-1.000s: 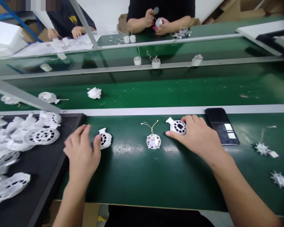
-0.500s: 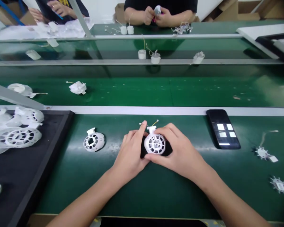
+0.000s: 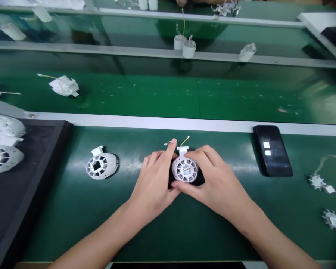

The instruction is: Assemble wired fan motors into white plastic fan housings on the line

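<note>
The fingers of the left hand (image 3: 154, 177) and right hand (image 3: 214, 183) clasp a white perforated plastic housing (image 3: 184, 169) from both sides, with thin yellow wires (image 3: 184, 140) above it, on a green conveyor belt (image 3: 145, 231). A second housing (image 3: 102, 166) lies left, a black smartphone (image 3: 272, 150) right.

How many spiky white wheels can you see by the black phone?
2. One spiky white wheel lies on the green belt right of the black phone. Another spiky white wheel lies lower down, near the right edge. More could be out of view.
</note>
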Demonstrator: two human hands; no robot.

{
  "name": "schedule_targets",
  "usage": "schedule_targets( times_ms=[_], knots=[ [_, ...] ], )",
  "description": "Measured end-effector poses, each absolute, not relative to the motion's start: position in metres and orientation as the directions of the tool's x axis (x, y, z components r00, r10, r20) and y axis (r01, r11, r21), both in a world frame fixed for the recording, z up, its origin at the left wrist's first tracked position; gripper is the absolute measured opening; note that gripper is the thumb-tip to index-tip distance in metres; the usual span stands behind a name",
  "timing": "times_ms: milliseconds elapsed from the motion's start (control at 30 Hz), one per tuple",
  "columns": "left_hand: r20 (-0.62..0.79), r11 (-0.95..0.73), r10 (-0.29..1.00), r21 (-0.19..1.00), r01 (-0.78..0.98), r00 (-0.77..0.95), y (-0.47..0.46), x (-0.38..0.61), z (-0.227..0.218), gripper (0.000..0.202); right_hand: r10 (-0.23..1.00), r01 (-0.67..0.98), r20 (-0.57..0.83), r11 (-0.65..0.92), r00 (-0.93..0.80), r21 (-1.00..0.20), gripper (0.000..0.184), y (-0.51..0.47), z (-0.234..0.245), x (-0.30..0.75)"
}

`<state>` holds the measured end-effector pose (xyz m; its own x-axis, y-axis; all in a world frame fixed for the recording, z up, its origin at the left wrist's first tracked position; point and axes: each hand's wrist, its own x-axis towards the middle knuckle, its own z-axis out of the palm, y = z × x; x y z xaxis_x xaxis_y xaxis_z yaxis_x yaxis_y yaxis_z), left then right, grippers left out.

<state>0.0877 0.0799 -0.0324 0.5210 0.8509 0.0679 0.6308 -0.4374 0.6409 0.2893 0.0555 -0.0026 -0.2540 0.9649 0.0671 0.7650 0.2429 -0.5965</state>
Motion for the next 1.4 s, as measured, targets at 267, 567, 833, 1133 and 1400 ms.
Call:
schedule_targets(
  times_ms=[267, 567, 833, 1133, 1400],
  knots=[
    [0.097, -0.444, 0.86, 0.627, 0.64, 0.501, 0.079, 0.092, -0.033, 0.1, 0.938, 0.815, 0.205, 0.346, -0.281, -0.464, 0.065, 0.057, -0.027, 0.285],
    [0.069, -0.436, 0.82, 0.719, 0.541, 0.569, 0.085, 0.079, -0.02, 0.084, 0.933, 0.753, 0.278, 0.35, -0.227, -0.558, 0.055, 0.055, -0.034, 0.28],
    [-0.141, 0.226, 0.829, 0.97, -0.093, 0.541, 0.098, 0.094, 0.014, 0.043, 0.838, 0.566, 0.521, 0.512, -0.164, -0.646, 0.061, 0.056, -0.018, 0.288],
    [-0.123, 0.214, 0.876, 0.966, -0.148, 0.466, 0.083, 0.109, -0.006, 0.054, 0.982, 0.187, 0.141, 0.163, -0.122, -0.969, 0.041, 0.053, -0.003, 0.292],
    [-0.074, 0.056, 0.924, 0.997, 0.057, 0.376, 0.066, 0.101, -0.013, 0.049, 0.99, 0.053, 0.077, 0.083, -0.115, -0.995, 0.041, 0.044, -0.02, 0.28]
  ],
)
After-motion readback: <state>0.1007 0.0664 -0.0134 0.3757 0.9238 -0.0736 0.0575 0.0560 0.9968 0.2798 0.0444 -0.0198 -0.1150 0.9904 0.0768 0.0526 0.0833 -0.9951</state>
